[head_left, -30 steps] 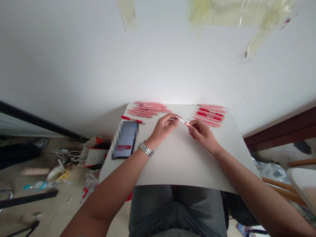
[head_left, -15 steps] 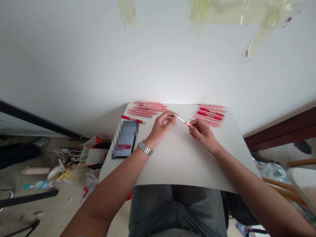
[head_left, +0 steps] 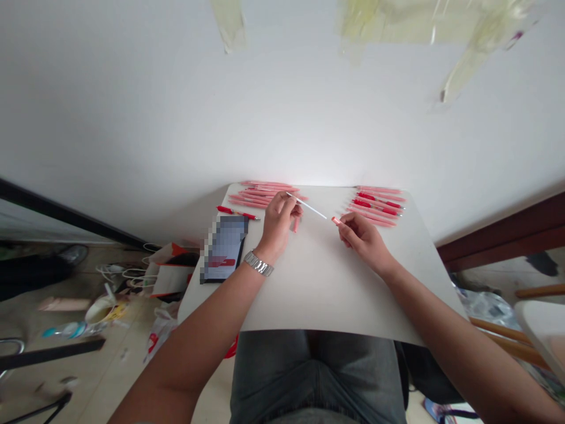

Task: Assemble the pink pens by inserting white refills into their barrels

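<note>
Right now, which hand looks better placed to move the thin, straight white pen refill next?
Probably the left hand: it holds the white pen refill near one end. The right hand grips the pink tubular pen barrel, just apart from the refill's free end.

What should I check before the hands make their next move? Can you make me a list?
1. White refill held by the left hand: ok.
2. Pink tube held by the right hand: ok.
3. Refill out of the tube: ok, a small gap shows.
4. Small pink piece at the left hand held tight: cannot tell, fingers hide part.
5. Ink in the refill: cannot tell, too small.
</note>
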Tool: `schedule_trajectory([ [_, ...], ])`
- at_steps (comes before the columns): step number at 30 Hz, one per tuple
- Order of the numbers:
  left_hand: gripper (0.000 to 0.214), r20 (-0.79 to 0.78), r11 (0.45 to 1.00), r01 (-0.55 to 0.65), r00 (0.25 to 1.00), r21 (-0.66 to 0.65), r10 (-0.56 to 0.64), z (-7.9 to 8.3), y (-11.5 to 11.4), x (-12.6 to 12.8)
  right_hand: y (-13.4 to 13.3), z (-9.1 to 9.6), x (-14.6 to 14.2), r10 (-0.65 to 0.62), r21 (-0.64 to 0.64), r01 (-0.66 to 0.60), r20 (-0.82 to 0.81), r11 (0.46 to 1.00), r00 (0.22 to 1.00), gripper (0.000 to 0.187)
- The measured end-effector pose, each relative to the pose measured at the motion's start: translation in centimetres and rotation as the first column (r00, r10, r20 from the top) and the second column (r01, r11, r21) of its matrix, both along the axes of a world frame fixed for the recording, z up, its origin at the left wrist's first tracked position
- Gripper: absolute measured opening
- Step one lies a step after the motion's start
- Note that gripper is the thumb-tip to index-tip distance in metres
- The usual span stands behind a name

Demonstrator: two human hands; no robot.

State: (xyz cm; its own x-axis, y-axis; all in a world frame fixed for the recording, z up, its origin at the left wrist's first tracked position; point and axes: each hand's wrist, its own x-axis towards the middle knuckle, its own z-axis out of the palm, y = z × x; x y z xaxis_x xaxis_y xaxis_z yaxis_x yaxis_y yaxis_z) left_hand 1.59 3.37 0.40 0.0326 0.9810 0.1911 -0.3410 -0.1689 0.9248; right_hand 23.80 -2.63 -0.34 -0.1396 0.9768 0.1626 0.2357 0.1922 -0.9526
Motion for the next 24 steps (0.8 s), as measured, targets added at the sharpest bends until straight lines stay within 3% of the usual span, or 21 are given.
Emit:
schedule_trajectory([
  [9,0.029,-0.028,1.0,-0.005,1.0,0.003,0.005,-0.36,0.18,-0.11,-0.03,-0.11,0.06,0.013,0.02,-0.012,-0.034,1.0,0.999,0.032],
  [18,0.031,-0.17,0.999,0.042,0.985,0.029,-0.036,-0.43,-0.09,-0.19,0.02,-0.21,0.03,-0.01,-0.013,0.009,-0.072,1.0,0.997,0.033],
  [24,0.029,-0.294,0.991,0.0,0.955,0.137,0.041,-0.7,0.23,-0.22,-0.02,-0.21,-0.08,-0.003,-0.006,0.003,-0.075,1.0,0.997,0.031],
])
